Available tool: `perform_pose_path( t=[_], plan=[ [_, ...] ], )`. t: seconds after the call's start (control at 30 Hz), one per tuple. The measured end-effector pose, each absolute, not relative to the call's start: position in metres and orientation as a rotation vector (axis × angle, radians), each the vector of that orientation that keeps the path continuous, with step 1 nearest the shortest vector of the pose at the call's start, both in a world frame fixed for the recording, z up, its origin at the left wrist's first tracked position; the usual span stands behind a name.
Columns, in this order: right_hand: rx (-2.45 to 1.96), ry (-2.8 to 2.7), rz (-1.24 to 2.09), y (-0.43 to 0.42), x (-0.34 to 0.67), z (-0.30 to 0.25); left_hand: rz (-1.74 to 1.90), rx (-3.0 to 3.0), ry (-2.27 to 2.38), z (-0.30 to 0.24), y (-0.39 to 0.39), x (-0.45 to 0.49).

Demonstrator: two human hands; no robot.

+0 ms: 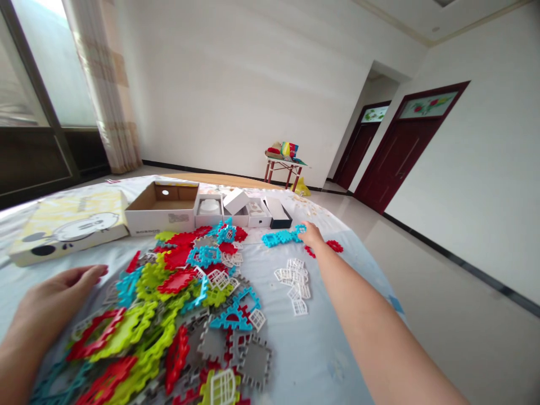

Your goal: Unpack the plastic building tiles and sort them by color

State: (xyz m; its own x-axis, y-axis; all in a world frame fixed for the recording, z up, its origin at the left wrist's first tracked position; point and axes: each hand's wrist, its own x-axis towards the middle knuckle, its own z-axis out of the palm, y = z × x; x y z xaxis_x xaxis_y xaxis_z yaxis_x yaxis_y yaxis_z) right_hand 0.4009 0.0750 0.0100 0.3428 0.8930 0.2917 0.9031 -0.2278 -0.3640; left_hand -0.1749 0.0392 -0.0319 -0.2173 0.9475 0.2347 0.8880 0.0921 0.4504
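A big heap of flat plastic building pieces (177, 304) in red, green, blue, grey and white covers the near part of a light blue cloth (312, 343). My right hand (311, 234) reaches far out and pinches the end of a blue assembled strip (280, 237). Red pieces (334, 246) lie just beside that hand. A small cluster of white lattice pieces (295, 281) lies under my right forearm's left side. My left hand (54, 298) rests at the heap's left edge, fingers stretched out flat, holding nothing.
An open cardboard box (162, 209) and small white boxes (236, 209) stand at the far edge, with a black box (280, 216) beside them. A yellow cartoon-print box (67, 225) lies far left. A small red table (284, 169) stands by the wall; dark doors (396, 152) are on the right.
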Motion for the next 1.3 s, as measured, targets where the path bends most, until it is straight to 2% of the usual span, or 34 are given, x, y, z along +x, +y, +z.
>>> perform_pose_path(
  t=[0.1, 0.27, 0.53, 0.73, 1.03, 1.17, 1.3],
  plan=[
    [-2.116, -1.594, -0.028, 0.078, 0.399, 0.008, 0.781, 1.531, 2.303, -0.013, 0.032, -0.157],
    [-1.890, -1.639, -0.044, 0.055, 0.375, 0.014, 0.750, 1.499, 2.258, 0.007, 0.020, -0.134],
    [-1.337, -2.213, 0.570, -0.025, 0.283, 0.025, 0.713, 1.622, 2.263, 0.005, 0.021, -0.132],
    [-1.408, -2.351, 0.466, -0.042, 0.252, 0.016, 0.681, 1.678, 2.245, 0.004, 0.022, -0.133],
    [-1.408, -2.023, 0.796, -0.033, 0.267, 0.016, 0.648, 1.691, 2.232, 0.002, 0.022, -0.134],
    [-1.350, -1.825, 0.596, -0.023, 0.277, 0.024, 0.646, 1.697, 2.234, 0.003, 0.021, -0.131],
    [-1.388, -1.903, 0.316, -0.017, 0.285, 0.023, 0.653, 1.697, 2.241, 0.003, 0.021, -0.130]
  ],
)
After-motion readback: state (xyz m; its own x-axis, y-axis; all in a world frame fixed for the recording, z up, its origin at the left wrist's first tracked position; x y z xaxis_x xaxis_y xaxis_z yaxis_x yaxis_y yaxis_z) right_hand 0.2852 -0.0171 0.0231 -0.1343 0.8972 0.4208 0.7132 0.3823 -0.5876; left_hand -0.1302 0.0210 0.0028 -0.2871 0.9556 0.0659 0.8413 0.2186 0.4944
